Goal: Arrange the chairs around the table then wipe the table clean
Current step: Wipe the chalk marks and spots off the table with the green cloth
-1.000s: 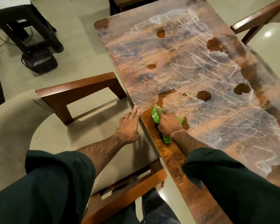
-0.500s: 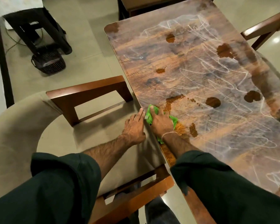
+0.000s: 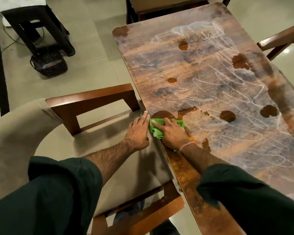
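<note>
While the right hand (image 3: 171, 134) presses spread fingers flat on the one green cloth (image 3: 157, 126) at the near left edge of the table (image 3: 193, 92), the left hand (image 3: 137, 133) lies straight-fingered on the near chair (image 3: 95, 138) alongside, likely as a brace. Farther off, five round brown blots (image 3: 227, 116) remain unwiped. The right-side chair (image 3: 278, 41) and the far-end chair (image 3: 159, 4) bring the count to three.
</note>
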